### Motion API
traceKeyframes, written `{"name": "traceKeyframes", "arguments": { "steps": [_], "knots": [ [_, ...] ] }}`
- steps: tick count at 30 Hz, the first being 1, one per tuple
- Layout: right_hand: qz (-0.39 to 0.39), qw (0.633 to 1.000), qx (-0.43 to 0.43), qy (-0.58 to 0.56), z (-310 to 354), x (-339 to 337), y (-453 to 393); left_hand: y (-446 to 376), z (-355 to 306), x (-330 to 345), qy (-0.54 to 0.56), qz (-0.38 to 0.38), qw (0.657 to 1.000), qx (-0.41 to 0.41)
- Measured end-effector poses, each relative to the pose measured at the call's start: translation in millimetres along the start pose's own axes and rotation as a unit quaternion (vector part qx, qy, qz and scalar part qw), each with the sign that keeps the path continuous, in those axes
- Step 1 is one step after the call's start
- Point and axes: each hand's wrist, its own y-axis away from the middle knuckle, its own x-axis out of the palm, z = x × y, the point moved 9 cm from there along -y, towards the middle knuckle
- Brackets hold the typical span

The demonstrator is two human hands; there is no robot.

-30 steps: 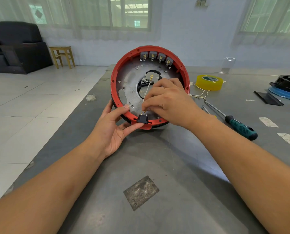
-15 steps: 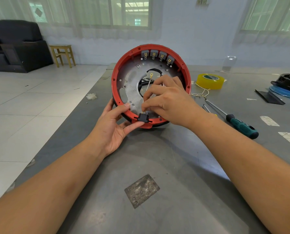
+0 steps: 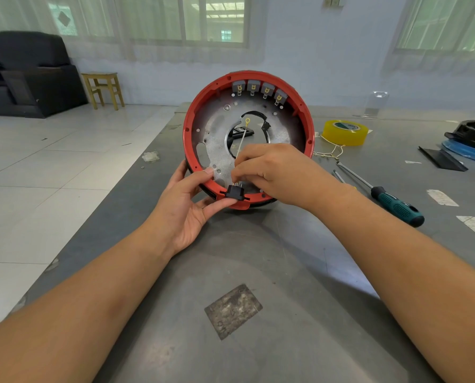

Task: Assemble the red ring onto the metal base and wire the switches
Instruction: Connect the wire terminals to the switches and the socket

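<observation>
At the centre of the frame the red ring [image 3: 193, 125], seated around the metal base [image 3: 217, 134], stands on edge on the grey table [image 3: 258, 258]. The left hand [image 3: 186, 208] grips its lower rim beside a black switch [image 3: 235, 192]. The right hand [image 3: 272, 172] pinches a thin white wire [image 3: 241, 142] just above that switch. Four grey switches [image 3: 259, 89] line the ring's top.

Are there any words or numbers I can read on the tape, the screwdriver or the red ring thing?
No text can be read anywhere in this picture.
Yellow tape roll: a green and white label on top, too blurred to read.
Screwdriver: marks on the green handle, too small to read.
White stickers on the table: no legible print.
Red ring, metal base and grey switches: no lettering visible.
</observation>
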Motion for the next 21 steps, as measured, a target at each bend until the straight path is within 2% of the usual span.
{"name": "traceKeyframes", "arguments": {
  "steps": [9,21],
  "knots": [
    [-0.004,0.998,0.041,-0.057,-9.1,-3.0,1.2,-0.2,0.6,-1.4,0.011,-0.015,1.000,-0.003],
    [-0.037,0.996,0.038,-0.077,-16.6,-2.8,2.7,0.4,0.9,-1.7,0.021,-0.020,1.000,-0.007]
  ]
}}
